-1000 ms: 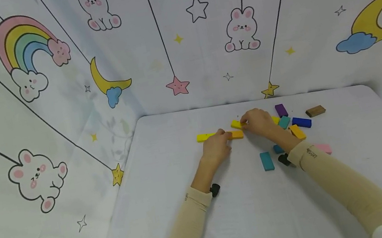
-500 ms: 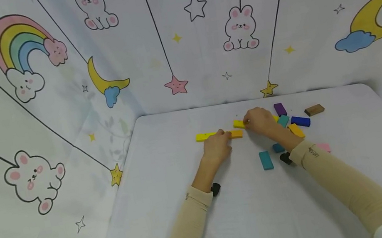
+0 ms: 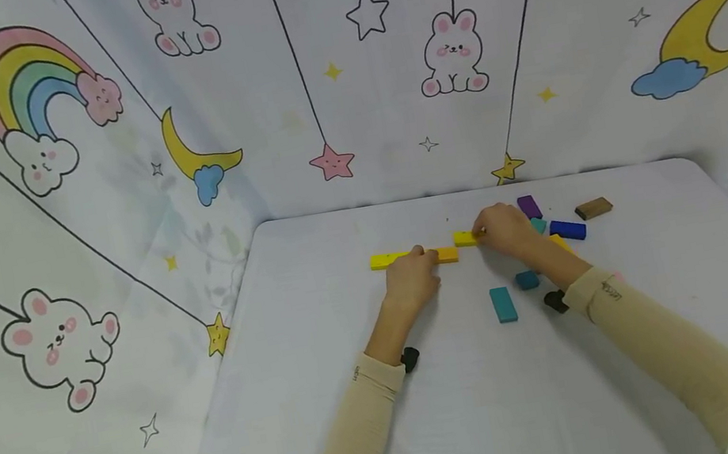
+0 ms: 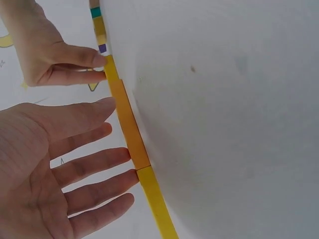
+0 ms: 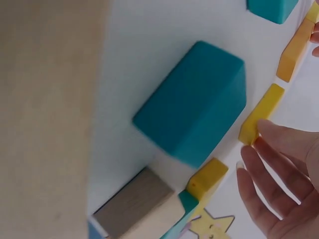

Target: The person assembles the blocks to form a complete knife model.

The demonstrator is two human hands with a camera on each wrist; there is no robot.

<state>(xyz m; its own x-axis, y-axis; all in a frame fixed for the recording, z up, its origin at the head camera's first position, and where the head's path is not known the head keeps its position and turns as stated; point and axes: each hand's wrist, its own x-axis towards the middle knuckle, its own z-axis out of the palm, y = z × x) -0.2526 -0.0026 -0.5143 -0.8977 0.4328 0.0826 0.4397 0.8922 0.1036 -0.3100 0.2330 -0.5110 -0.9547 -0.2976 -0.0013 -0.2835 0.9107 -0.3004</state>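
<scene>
Yellow block (image 3: 464,238) lies on the desk (image 3: 480,400), pinched by right hand (image 3: 505,229) fingers; left hand (image 3: 411,280) fingers, straight, touch the orange block (image 3: 446,254).

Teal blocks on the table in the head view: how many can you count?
3. One teal block lies alone nearest the person, a smaller one sits beside the right forearm, and a third peeks out behind the right hand. More may be hidden under that arm.

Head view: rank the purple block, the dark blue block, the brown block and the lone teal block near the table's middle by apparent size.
1. Lone teal block, largest, though nearest the camera.
2. Dark blue block and brown block: too alike to separate.
3. Purple block, smallest, partly behind the right hand.
</scene>
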